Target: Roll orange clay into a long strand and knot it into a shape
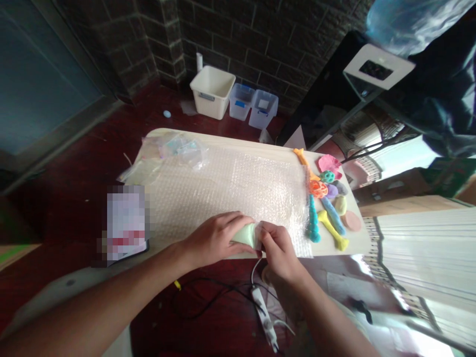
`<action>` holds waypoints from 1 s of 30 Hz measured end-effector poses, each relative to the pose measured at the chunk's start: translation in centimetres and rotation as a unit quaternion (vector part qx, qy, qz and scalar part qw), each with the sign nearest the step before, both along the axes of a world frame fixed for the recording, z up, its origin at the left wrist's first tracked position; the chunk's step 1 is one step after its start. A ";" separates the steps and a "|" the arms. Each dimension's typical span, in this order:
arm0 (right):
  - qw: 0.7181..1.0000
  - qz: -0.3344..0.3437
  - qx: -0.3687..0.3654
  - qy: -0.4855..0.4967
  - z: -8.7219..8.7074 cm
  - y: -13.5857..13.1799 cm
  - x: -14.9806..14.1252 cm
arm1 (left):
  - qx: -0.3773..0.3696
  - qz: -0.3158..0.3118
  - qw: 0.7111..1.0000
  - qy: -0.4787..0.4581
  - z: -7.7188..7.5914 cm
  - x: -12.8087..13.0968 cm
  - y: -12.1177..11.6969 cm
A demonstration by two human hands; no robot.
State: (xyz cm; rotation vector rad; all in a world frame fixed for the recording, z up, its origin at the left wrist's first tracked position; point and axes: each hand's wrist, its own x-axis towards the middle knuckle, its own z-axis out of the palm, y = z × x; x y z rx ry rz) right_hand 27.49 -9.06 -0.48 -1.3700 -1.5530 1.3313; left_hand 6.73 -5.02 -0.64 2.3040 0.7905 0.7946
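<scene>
My left hand [215,237] is closed around a pale green lump of clay [246,234] at the near edge of the table [223,143]. My right hand [278,249] pinches the same lump's right end, where a scrap of clear wrap shows. Both hands rest over a sheet of bubble wrap [238,186] that covers most of the tabletop. Just right of my hands lie a teal beaded tool [313,223] and a yellow bone-shaped tool [333,229].
Coloured clay tools and lumps lie along the table's right end [327,191]. Clear plastic bags [174,148] sit at the far left corner. A blurred card [125,222] lies at the near left. A white basket [212,90] and clear bins [253,104] stand by the brick wall. Cables and a power strip [265,320] lie below.
</scene>
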 end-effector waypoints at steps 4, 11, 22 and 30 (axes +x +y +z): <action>1.000 0.003 0.005 -0.024 0.3 0.3 0.4 | 0.030 -0.015 0.999 0.002 0.1 -0.1 0.2; 0.999 -0.014 0.019 0.032 0.3 0.2 0.6 | 0.010 -0.017 1.000 -0.018 0.1 -0.6 0.0; 0.994 -0.039 0.104 0.003 1.7 -0.9 0.1 | -0.111 0.069 0.989 -0.063 -0.3 -0.7 0.3; 0.994 -0.042 0.094 -0.023 1.2 -0.9 0.3 | 0.002 0.050 0.998 -0.043 -0.3 -0.8 0.3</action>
